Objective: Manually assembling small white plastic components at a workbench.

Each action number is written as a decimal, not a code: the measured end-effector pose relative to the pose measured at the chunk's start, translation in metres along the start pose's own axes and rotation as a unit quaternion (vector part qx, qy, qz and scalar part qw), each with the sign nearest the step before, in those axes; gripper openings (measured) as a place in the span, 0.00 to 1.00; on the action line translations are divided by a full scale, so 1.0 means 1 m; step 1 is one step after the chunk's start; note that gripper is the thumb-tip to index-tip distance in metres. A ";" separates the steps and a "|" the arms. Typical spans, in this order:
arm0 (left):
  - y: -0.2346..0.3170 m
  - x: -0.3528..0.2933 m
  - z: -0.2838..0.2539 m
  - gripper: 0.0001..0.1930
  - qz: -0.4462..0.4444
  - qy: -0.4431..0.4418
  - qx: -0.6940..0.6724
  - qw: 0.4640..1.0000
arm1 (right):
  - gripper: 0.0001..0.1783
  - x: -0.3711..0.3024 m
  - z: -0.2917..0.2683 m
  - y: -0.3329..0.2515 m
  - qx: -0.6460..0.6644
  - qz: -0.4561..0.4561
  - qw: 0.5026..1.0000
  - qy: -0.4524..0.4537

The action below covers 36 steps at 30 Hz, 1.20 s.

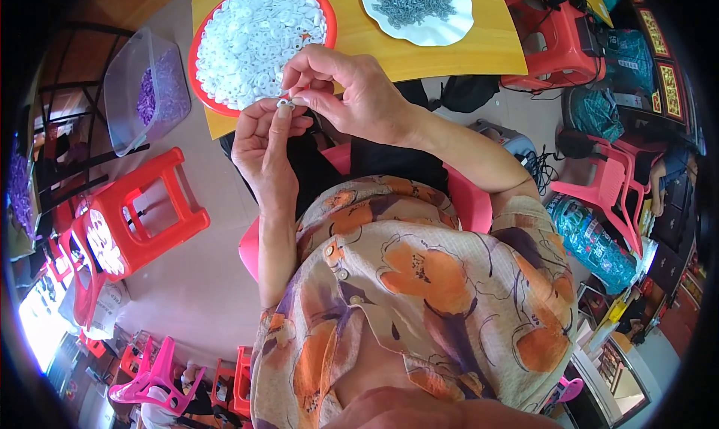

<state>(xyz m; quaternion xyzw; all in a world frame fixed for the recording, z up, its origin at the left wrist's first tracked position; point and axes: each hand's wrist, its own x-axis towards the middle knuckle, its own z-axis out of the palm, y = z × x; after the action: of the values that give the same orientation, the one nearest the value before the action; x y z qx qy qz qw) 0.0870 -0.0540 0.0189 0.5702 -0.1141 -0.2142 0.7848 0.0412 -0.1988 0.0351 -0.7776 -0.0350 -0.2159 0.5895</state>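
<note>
In the head view, the person is sitting at a yellow table (479,58), and both hands are meeting over its near edge, just beside a red basin (332,28). The left hand (262,148) is holding a small white ring (283,103) upright between thumb and forefinger, its grip closing narrowly on the piece. The right hand (356,88) is coming in from the other side, its thumb and forefinger bending close together right by the ring; I cannot tell whether that grip is pinching the ring's edge or something tiny of its own.

The ring is looking very light and fairly stiff, probably plastic, so weight is hardly mattering here. Its smooth face is likely to be slipping if fingers are pressing unevenly, and its small size is leaving little to hold. The outer rim is seeming the best place for taking hold, with fingertips keeping clear of the hole.

A heap of similar white pieces (255,43) is filling the basin. Farther right, a white wavy-edged plate (449,32) is carrying a pile of small grey pieces (412,0), lying well apart from the hands. Off to the left, a clear bin (123,92) is holding purple pieces (161,88).
</note>
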 end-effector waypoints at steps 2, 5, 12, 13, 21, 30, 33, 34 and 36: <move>0.001 0.001 0.001 0.06 0.004 0.004 0.017 1.000 | 0.09 0.000 0.000 0.001 -0.001 0.000 1.000 0.000; 0.003 0.002 -0.001 0.06 -0.011 0.002 0.018 1.000 | 0.09 0.000 0.001 0.003 0.002 0.001 1.000 0.004; 0.004 0.002 -0.005 0.06 -0.028 0.005 0.000 1.000 | 0.10 0.001 -0.002 0.002 0.005 0.039 0.999 -0.035; 0.004 0.002 -0.005 0.06 -0.030 0.006 -0.002 1.000 | 0.10 0.002 -0.003 0.004 0.005 0.040 0.999 -0.035; 0.002 0.002 -0.007 0.06 -0.036 0.002 -0.009 0.999 | 0.06 0.003 -0.015 0.015 -0.035 0.067 0.991 -0.114; 0.000 0.001 -0.004 0.06 -0.023 -0.015 0.038 0.999 | 0.04 -0.005 -0.010 0.010 -0.043 0.048 0.996 -0.058; 0.001 -0.002 -0.002 0.06 -0.024 -0.017 0.040 0.999 | 0.04 -0.003 -0.011 0.007 -0.053 0.036 0.996 -0.064; -0.001 -0.002 -0.001 0.06 -0.021 -0.011 0.034 0.999 | 0.04 -0.004 -0.011 0.007 -0.054 0.036 0.996 -0.063; -0.005 -0.003 -0.001 0.06 -0.018 -0.006 0.027 0.999 | 0.04 -0.005 -0.010 0.006 -0.054 0.033 0.997 -0.051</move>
<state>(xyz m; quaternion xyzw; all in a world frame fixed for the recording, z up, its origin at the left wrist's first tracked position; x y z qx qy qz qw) 0.0839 -0.0531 0.0145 0.5921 -0.1148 -0.2284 0.7642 0.0355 -0.2089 0.0302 -0.8193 -0.0275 -0.1573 0.5506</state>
